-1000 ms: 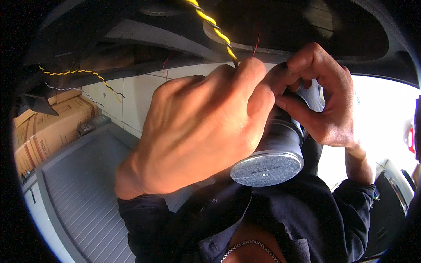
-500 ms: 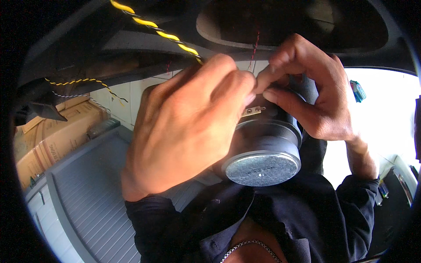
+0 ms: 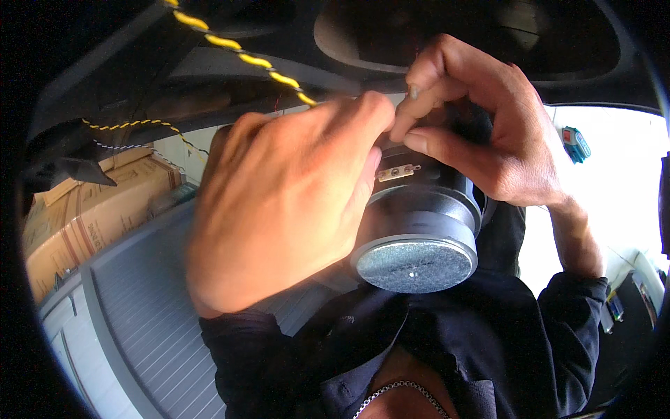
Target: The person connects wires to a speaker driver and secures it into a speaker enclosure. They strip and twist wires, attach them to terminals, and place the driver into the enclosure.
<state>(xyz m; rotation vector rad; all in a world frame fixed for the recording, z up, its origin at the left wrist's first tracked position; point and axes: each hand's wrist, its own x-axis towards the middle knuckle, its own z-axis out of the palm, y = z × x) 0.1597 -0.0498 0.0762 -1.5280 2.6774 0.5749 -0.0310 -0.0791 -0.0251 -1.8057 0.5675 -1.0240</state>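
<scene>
A black round speaker (image 3: 419, 209) with a silvery magnet back (image 3: 417, 267) is in the middle, against my dark jacket. A small pale terminal strip (image 3: 396, 173) sits on its frame. My left hand (image 3: 286, 202) is closed just left of the strip, its fingertips bent toward the right hand. A yellow-and-black twisted wire (image 3: 241, 56) comes down from the upper left and runs in behind the left hand's fingers. Above the speaker, my right hand (image 3: 481, 126) is closed with thumb and forefinger nearly together, meeting the left fingertips. Whatever lies between them is too small to make out.
Dark panelling with an oval opening (image 3: 467, 35) spans the top. Thinner twisted wires (image 3: 132, 124) hang at the left, by cardboard boxes (image 3: 105, 209). A grey ribbed surface (image 3: 160, 307) lies lower left. A teal-and-dark object (image 3: 576, 144) is at the right.
Both hands have shifted slightly up and left, and the right fingers have bent differently. More of the terminal strip shows. The twisted wire has moved a little left.
</scene>
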